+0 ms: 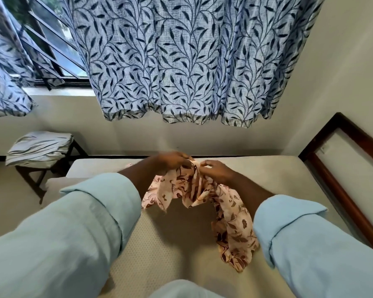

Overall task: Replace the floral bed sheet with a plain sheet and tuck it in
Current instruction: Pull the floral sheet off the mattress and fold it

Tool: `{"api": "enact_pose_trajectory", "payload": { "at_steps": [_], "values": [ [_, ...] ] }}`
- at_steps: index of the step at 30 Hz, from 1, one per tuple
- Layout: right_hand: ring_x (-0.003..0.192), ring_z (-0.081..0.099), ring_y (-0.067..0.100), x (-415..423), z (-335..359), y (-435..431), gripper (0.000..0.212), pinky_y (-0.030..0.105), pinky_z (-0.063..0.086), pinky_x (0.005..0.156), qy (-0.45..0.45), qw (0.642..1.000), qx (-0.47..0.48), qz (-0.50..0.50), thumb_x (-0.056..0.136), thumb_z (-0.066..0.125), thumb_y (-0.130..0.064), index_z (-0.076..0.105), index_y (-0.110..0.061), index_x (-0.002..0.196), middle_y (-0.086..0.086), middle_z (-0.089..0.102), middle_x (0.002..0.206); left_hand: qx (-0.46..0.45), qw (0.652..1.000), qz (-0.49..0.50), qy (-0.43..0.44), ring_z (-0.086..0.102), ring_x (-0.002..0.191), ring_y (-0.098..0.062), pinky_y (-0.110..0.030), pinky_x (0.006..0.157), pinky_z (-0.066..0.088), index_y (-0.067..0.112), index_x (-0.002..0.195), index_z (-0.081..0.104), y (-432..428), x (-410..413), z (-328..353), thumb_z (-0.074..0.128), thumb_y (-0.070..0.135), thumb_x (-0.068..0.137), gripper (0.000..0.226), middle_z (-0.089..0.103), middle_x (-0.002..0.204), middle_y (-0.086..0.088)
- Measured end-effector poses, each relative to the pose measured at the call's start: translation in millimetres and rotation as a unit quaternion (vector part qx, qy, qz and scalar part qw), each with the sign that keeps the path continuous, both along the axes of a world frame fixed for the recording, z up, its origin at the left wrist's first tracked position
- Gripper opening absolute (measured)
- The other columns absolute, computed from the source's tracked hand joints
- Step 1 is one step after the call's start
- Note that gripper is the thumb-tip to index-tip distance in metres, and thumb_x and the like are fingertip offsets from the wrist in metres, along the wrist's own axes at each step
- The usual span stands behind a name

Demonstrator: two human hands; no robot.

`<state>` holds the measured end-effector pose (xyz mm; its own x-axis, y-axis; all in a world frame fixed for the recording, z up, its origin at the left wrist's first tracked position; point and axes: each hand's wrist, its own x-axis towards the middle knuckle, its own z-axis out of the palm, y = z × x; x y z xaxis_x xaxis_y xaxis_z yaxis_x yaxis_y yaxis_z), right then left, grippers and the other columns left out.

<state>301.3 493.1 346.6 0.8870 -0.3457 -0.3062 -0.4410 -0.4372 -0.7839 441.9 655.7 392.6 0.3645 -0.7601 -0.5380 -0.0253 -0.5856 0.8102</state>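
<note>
The floral sheet (230, 220), pink with dark brown flowers, hangs bunched above the bare cream mattress (172, 237). My left hand (172, 161) and my right hand (216, 169) are side by side and both pinch its top edge. The cloth droops from my hands down to the mattress on the right. A folded plain light-grey sheet (38, 148) lies on a small dark wooden stool (33, 176) at the far left, well away from both hands.
A blue leaf-patterned curtain (192, 61) hangs over the wall behind the bed. An open window (50, 46) is at the upper left. A dark wooden headboard frame (340, 175) runs along the bed's right side. Beige floor shows around the stool.
</note>
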Motion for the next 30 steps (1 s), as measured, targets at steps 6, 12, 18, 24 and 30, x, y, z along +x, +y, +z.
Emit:
{"api": "enact_pose_trajectory", "payload": {
  "at_steps": [6,12,18,24,30],
  "values": [
    [0.091,0.066,0.017,-2.6,-2.8,1.8,0.010,0.028,0.047,0.073,-0.033,0.996,-0.080,0.023,0.094,0.067,-0.031,0.075,-0.024,0.093,-0.001,0.074,0.098,0.018,0.998,-0.026,-0.061,0.072,0.098,-0.025,-0.038,0.084,0.061,0.016,0.121,0.067,2.9,4.9,-3.0,0.067,0.010,0.094,0.028,0.071,0.114,-0.011],
    [0.083,0.060,0.020,-17.0,-5.9,-13.1,0.018,0.030,0.041,0.071,-0.024,0.995,-0.079,-0.048,0.095,0.061,-0.021,0.071,-0.017,0.081,0.006,0.071,0.090,0.067,0.930,0.020,-0.362,0.064,0.096,-0.017,-0.027,0.075,0.052,0.015,0.126,0.066,23.0,21.3,-27.4,0.069,0.033,0.092,0.039,0.068,0.118,-0.006],
    [0.083,0.062,0.022,-28.0,-9.5,-26.9,0.017,0.031,0.041,0.069,-0.018,0.992,-0.095,-0.084,0.093,0.061,-0.020,0.072,-0.011,0.083,0.007,0.072,0.089,0.077,0.900,0.086,-0.420,0.062,0.075,-0.011,-0.021,0.054,0.046,0.019,0.114,0.074,39.6,26.8,-38.7,0.061,0.022,0.095,0.023,0.073,0.099,-0.002],
    [0.082,0.062,0.018,-34.3,-11.7,-19.8,0.015,0.029,0.043,0.070,-0.023,0.992,-0.101,-0.070,0.094,0.061,-0.020,0.072,-0.019,0.084,0.001,0.070,0.088,0.078,0.872,0.191,-0.443,0.066,0.080,-0.020,-0.036,0.073,0.061,0.023,0.103,0.074,35.9,15.5,-30.2,0.061,0.024,0.096,0.015,0.069,0.087,0.001],
    [0.092,0.064,0.021,-39.9,-18.0,-18.9,0.018,0.030,0.046,0.076,-0.001,0.991,-0.105,-0.077,0.097,0.059,-0.026,0.074,-0.016,0.097,0.003,0.071,0.098,0.018,0.927,0.239,-0.288,0.074,0.073,-0.027,-0.039,0.065,0.063,0.007,0.102,0.070,31.8,15.3,-26.3,0.060,0.011,0.095,0.014,0.074,0.090,-0.013]
  ]
}}
